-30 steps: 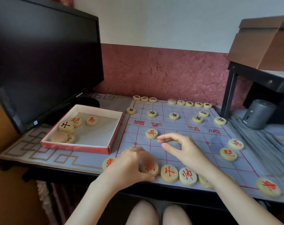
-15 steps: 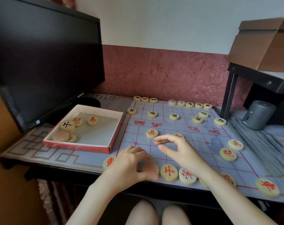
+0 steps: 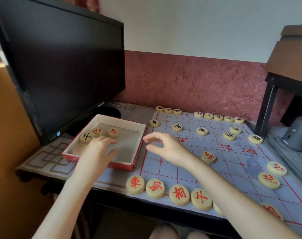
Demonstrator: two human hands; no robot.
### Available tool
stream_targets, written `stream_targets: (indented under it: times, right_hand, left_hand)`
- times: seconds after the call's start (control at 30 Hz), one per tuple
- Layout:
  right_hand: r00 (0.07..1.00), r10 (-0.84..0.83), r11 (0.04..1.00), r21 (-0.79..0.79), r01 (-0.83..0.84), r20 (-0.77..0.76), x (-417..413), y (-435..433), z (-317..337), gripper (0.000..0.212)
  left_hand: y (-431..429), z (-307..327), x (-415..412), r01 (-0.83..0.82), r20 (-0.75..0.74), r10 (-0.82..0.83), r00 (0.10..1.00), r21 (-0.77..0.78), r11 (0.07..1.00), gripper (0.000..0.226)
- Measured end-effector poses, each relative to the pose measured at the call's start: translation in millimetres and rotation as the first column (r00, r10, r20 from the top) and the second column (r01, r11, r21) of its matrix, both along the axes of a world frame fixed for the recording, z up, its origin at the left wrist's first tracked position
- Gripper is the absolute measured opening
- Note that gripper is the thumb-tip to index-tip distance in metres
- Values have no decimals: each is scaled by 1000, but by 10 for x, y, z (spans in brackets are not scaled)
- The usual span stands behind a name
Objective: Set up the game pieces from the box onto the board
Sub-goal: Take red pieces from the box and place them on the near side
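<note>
A pale blue board (image 3: 229,163) with red grid lines lies on the desk. Black-lettered round pieces (image 3: 202,131) stand along its far rows, red-lettered pieces (image 3: 179,194) along the near edge. To its left sits a shallow red-and-white box (image 3: 138,147) that holds several pieces (image 3: 113,132). My left hand (image 3: 99,149) is inside the box, fingers spread over its near left corner, partly covering a piece; nothing shows in its grip. My right hand (image 3: 165,145) hovers over the board's left edge beside the box, thumb and fingers apart, empty.
A large black monitor (image 3: 60,66) stands behind the box. At the right are a black shelf leg (image 3: 265,107), a grey cylinder (image 3: 298,135) and a cardboard box (image 3: 291,54) on top. The desk's front edge runs just below the near row.
My left hand let go of the red piece in the near row and went up-left into the box. My right hand moved left across the board toward the box.
</note>
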State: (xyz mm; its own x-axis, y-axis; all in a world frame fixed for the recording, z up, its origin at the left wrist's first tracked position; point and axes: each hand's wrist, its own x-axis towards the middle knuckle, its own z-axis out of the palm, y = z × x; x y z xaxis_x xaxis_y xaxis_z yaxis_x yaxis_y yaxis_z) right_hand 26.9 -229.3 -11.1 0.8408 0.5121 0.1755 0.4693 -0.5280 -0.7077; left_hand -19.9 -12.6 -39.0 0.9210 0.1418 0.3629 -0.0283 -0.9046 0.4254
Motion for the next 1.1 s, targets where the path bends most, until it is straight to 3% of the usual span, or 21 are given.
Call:
stream_targets:
  times: [0.17,0.43,0.57,0.67,0.8,0.97,1.1]
  right_hand:
    - [999,37,990,-141,-32,33,338,518,-3,41]
    - [999,52,954,-294,-53,-11,851,1202,-233,63]
    - [998,54,945,-324,-47,14,970,1347,-359,63]
    - [996,45,952,-307,-19,78,1001,1379,-417,57]
    - [998,52,968,-248,-44,22,974,1319,-394,52]
    - [1000,30,980,-197,-31,-7,839,1135,-233,60]
    - [1000,12,989,-149,-12,3,703,870,-81,50]
  left_hand:
    - [289,83,371,-95,-3,96,995,81,992,34]
    - [512,115,813,-163,-300,257,918,306,938,48]
    - [558,41,862,-169,-249,272,930,367,915,43]
    - [540,34,847,-179,-256,266,929,319,931,45]
    - [495,62,802,-194,-274,231,934,158,968,62]
    - [395,89,705,-158,-140,155,978,-7,987,60]
    - [240,160,591,-102,-53,97,994,-100,990,55]
